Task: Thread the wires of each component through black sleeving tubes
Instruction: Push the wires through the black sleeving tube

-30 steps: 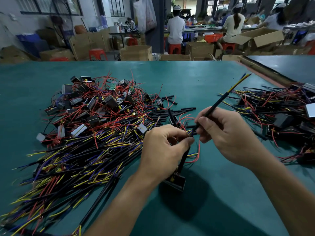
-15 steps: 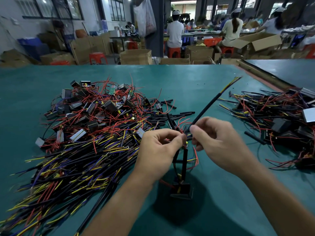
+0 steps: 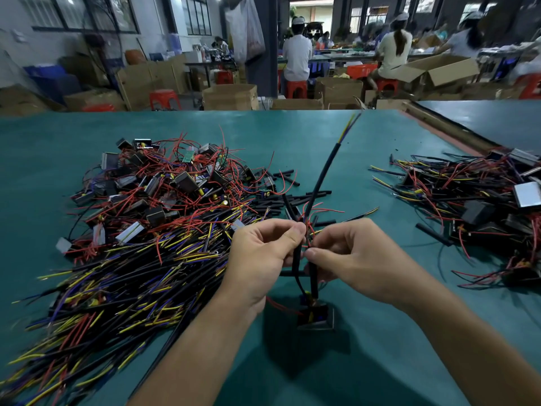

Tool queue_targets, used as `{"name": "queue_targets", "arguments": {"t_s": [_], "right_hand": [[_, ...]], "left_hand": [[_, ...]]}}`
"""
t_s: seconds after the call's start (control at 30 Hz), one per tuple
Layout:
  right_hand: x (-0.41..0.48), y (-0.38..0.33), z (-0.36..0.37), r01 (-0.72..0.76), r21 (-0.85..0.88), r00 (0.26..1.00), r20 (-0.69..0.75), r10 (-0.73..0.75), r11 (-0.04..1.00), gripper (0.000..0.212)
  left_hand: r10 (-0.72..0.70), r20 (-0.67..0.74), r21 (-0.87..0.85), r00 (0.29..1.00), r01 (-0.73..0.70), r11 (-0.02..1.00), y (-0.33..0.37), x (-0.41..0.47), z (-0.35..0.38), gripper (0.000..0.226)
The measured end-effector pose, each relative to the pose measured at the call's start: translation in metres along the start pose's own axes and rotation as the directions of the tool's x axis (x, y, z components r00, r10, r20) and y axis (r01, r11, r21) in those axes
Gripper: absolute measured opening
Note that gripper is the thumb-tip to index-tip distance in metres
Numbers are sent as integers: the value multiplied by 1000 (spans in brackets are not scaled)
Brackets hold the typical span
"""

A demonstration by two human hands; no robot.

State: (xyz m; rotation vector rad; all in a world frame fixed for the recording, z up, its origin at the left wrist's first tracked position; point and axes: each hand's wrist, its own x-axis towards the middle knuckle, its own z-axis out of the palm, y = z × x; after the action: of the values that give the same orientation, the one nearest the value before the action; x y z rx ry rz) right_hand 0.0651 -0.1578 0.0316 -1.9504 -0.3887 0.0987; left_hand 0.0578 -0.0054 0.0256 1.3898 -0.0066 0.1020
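Component (image 3: 316,317) low centre, below both hands; left hand (image 3: 263,253) curled, thumb and forefinger pinching the long sleeve (image 3: 325,168), apparently to hold it clear; right hand (image 3: 354,259) pinches a short tube (image 3: 313,276), likely steadying it for the red wires (image 3: 316,207)

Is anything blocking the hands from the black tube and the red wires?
Nothing visible is. The left hand and the right hand already pinch the black tubes just above the component, and the red wires stick up right at their fingertips.
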Motion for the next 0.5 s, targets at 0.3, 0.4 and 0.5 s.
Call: {"name": "queue_targets", "arguments": {"t_s": [0.3,0.4,0.5], "right_hand": [[0,0,2,99,-21,987,-121,-101,995,14],[1,0,-1,133,-38,982,-126,-137,990,14],[0,-2,-4,147,-54,981,-118,-153,988,14]], "left_hand": [[4,80,10,997,-4,1000,5,0,-4,21],[-9,89,29,996,7,1000,7,-1,-3,24],[-36,78,51,996,32,998,8,-1,-2,16]]}}
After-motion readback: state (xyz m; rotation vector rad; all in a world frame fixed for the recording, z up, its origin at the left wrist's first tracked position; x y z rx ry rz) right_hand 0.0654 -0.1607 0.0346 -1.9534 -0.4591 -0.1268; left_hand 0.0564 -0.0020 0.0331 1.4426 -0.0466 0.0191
